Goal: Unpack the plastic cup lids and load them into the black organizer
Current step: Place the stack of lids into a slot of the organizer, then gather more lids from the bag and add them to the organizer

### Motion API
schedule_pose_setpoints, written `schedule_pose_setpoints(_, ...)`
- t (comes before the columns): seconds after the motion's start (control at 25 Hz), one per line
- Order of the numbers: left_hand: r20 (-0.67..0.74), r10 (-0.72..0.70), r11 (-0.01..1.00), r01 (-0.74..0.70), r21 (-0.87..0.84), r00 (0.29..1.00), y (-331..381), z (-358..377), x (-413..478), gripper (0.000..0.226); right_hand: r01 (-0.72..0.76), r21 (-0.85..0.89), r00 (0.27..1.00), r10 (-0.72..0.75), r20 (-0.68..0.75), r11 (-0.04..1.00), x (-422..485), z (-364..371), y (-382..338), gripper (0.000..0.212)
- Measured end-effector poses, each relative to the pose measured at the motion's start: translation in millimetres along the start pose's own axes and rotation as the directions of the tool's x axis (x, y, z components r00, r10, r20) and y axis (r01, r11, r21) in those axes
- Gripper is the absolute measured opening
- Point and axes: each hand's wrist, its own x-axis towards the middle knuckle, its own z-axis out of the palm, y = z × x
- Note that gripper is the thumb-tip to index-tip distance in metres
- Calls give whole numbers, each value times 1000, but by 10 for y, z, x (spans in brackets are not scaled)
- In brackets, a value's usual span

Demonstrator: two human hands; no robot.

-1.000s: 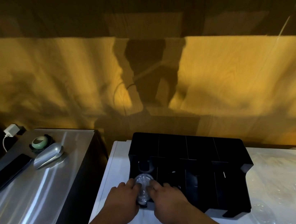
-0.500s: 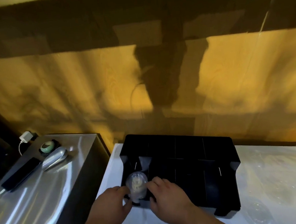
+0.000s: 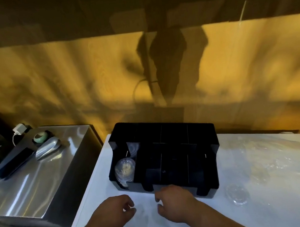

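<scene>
The black organizer (image 3: 205, 165) stands on the white counter. A stack of clear plastic cup lids (image 3: 124, 171) lies on its side in the organizer's front-left compartment. My left hand (image 3: 113, 214) and my right hand (image 3: 173, 203) hover over the counter just in front of the organizer, both empty with fingers loosely curled and apart. Neither hand touches the lids. More clear lids (image 3: 237, 194) sit loose on the counter to the right of the organizer.
Crumpled clear plastic wrapping (image 3: 277, 155) covers the right part of the white counter (image 3: 97, 183). To the left a steel unit (image 3: 31, 186) carries a metal scoop (image 3: 49, 149), a green cup (image 3: 40, 137) and a dark phone (image 3: 15, 165). A wooden wall rises behind.
Both hands let go of the lid stack, which now rests in the front-left compartment, and pulled back toward me over the counter.
</scene>
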Motion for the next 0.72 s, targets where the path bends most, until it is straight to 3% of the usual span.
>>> schedule_pose_setpoints(0.16,45,68,996,-71,55,997,21,100,-124,34,-225,-73,958,234,165,972,-425,100,189,45)
schedule_pose_setpoints(0.32,103,127,987,-136,85,986,29,239,-229,47,-387,-73,916,393,84,919,-924,225,245,43)
schedule_pose_setpoints(0.72,84,285,953,-292,82,955,607,527,-384,38,-557,24,828,558,-61,830,-1838,268,542,37)
